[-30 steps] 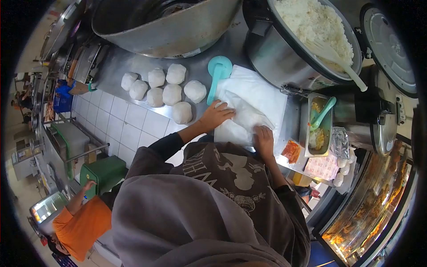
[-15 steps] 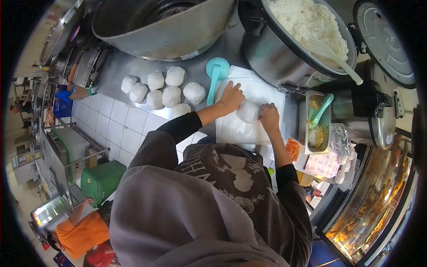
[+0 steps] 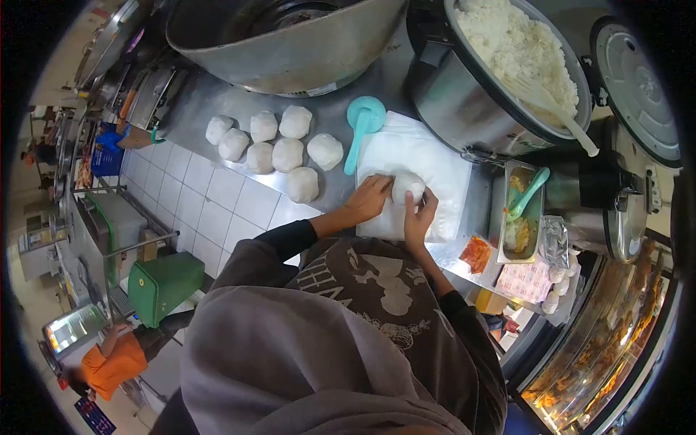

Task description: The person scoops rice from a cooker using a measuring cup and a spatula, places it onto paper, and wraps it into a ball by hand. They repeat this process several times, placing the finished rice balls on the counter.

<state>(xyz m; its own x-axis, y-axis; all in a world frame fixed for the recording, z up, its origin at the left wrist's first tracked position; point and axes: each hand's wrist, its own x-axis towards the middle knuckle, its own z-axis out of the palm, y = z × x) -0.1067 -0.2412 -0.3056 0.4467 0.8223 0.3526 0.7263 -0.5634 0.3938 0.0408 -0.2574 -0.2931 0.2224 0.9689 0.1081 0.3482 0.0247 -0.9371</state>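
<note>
A round bundle in white paper (image 3: 408,187), apparently wrapped rice, sits on a stack of white paper sheets (image 3: 446,156). My left hand (image 3: 368,199) presses its bent fingers against the bundle's left side. On the other side, my right hand (image 3: 421,214) grips it, thumb in front and fingers around the right edge. Just beyond the left hand lies a turquoise rice scoop (image 3: 365,119) with its handle toward me. Several similar white wrapped bundles (image 3: 288,154) are grouped to the left on the steel counter (image 3: 337,190).
A large rice cooker (image 3: 471,94) full of rice (image 3: 515,43) stands at the back right, a white paddle (image 3: 558,116) in it. A big metal pot (image 3: 290,54) is at the back left. At right are a metal food tray (image 3: 520,235) with a spoon and a red packet (image 3: 475,254).
Both hands have moved closer to me around the bundle. The left hand has come down off the sheets to the bundle's side, and the right thumb now lies across its front.
</note>
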